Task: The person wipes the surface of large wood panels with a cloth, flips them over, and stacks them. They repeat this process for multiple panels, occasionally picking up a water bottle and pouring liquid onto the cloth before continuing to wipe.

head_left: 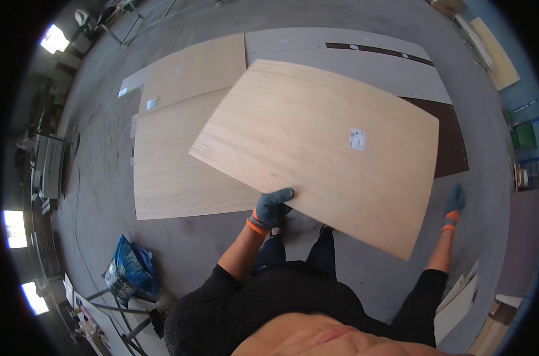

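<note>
My left hand (272,209), in a grey-blue glove with an orange cuff, grips the near edge of a large light plywood sheet (317,142) that I carry tilted in front of me. A small white label (357,139) is stuck on its top face. My right hand (455,204), gloved the same way, hangs at my side below the sheet's right edge and holds nothing; its fingers are too small to read clearly. My legs and feet show under the sheet on the grey concrete floor (180,243).
More plywood sheets (168,172) lie flat on the floor ahead, beside grey and dark brown panels (447,136). A blue plastic bag (130,267) and a metal stand (121,308) sit at lower left. Leaning boards (459,302) stand at lower right. Machinery (50,166) lines the left wall.
</note>
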